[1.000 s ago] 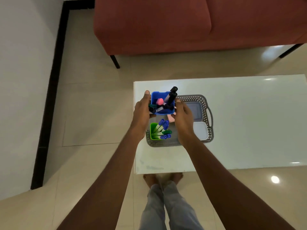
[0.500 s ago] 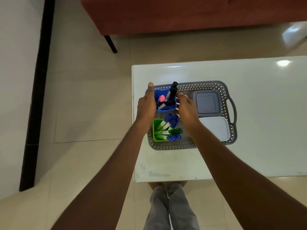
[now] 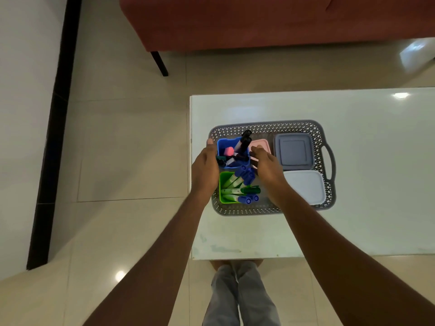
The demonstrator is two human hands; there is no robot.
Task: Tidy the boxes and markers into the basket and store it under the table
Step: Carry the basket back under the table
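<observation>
Hands are down inside a gray basket [image 3: 270, 128] with little holes in its walls. The basket sits on a white table [image 3: 364, 149], close to the table's left edge.

The left hand [image 3: 206, 165] is flat against the left side of a blue cup [image 3: 222, 144], with its fingers held close together and the thumb pointing up. The right hand [image 3: 266, 163] is on the other side of that cup, fingers bent a little and spread. It seems to rest by the cup's right wall, but I cannot tell if it really touches. The blue cup stands in the far left corner of the basket. It is full of markers [image 3: 244, 142] with dark caps, and something pink and round is in there too.

Just below it is a green cup [image 3: 223, 180]. Green pens with blue caps [image 3: 247, 176] stick out of it and lean to the right.

A pink box [image 3: 260, 144] peeks out behind the right hand. Beside it lies a gray box with a lid [image 3: 293, 152]. Near that one lies a white box [image 3: 306, 187], in the near right corner.

Past the table is a red sofa [image 3: 259, 20]. The person's legs in gray trousers [image 3: 237, 295] show below the table.
</observation>
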